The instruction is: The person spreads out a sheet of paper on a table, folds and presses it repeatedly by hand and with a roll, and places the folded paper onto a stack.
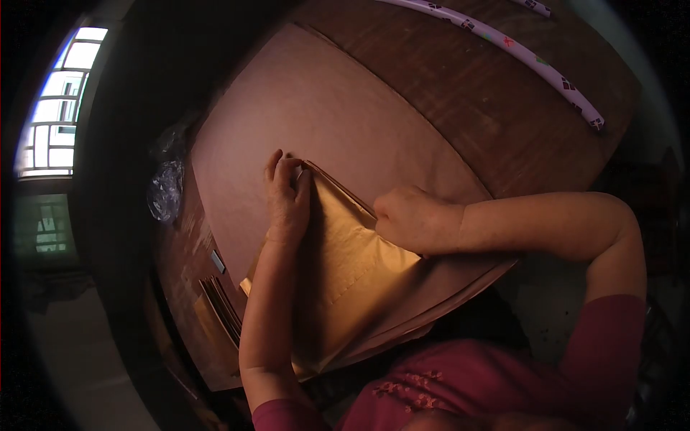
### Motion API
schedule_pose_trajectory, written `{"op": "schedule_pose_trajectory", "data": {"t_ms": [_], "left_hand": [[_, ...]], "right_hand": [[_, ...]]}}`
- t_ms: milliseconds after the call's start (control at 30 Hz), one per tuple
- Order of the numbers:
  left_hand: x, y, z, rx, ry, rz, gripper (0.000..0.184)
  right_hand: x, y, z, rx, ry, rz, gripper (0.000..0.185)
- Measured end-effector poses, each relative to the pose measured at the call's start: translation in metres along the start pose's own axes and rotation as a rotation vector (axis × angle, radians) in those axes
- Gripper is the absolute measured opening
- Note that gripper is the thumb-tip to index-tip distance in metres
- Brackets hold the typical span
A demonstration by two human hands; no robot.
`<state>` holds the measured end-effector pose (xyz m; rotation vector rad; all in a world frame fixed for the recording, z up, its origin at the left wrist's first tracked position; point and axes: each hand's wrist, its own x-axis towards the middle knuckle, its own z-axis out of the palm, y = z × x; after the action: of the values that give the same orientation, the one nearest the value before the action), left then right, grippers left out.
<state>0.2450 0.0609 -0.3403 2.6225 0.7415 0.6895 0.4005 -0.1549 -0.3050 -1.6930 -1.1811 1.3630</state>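
A shiny gold sheet [345,262], paper or cloth, lies across the middle of the table over a large pinkish-brown sheet [345,108]. Along its far edge runs a thin, stiff brown strip. At the far left corner of this edge my left hand [287,201] pinches the gold sheet between thumb and fingers. My right hand [417,221] is curled into a fist at the right part of the same edge, and the gold material puckers beneath it. Whether the fist also holds some small thing is hidden.
A stack of gold and brown folded pieces [219,312] rests left of my left forearm, near a small grey block [218,262]. Crumpled clear plastic [167,190] sits at the left table edge. A purple patterned roll [532,57] lies on the dark wooden table [424,79].
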Motion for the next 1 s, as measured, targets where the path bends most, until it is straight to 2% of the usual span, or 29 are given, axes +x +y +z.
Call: {"op": "schedule_pose_trajectory", "data": {"t_ms": [100,133,200,267,400,467,600,700,867,1000], "left_hand": [[-0.003,0.019,-0.002,0.125,0.107,0.054,0.015],[-0.002,0.024,-0.002,0.125,0.106,0.054,0.015],[-0.003,0.032,-0.001,0.068,0.105,0.19,0.009],[-0.005,0.04,0.001,0.025,0.068,0.182,0.008],[-0.009,0.038,0.006,-0.053,-0.001,0.157,0.01],[-0.009,0.035,0.007,-0.044,-0.026,0.159,0.012],[-0.008,0.039,0.008,0.02,-0.04,0.195,0.017],[-0.008,0.045,0.005,0.045,-0.062,0.188,0.023],[-0.008,0.042,0.007,0.093,-0.111,0.187,0.035],[-0.009,0.04,0.011,0.135,-0.081,0.2,0.039]], "right_hand": [[0.002,0.002,0.002,-0.039,0.016,-0.01,0.02],[0.002,0.003,0.003,-0.036,0.026,-0.021,0.019],[0.003,0.006,0.005,-0.032,0.036,-0.031,0.019],[0.007,0.012,0.008,-0.097,0.094,-0.149,0.019],[0.004,0.007,0.004,-0.077,0.102,-0.103,0.019],[0.0,-0.002,-0.003,-0.034,-0.045,0.027,0.019],[-0.011,-0.014,-0.015,0.072,-0.089,0.118,0.02],[-0.018,-0.011,-0.018,0.053,-0.1,0.107,0.03],[-0.029,0.009,-0.017,0.029,-0.03,-0.041,0.05],[-0.047,0.016,-0.015,0.174,-0.008,-0.021,0.055]]}}
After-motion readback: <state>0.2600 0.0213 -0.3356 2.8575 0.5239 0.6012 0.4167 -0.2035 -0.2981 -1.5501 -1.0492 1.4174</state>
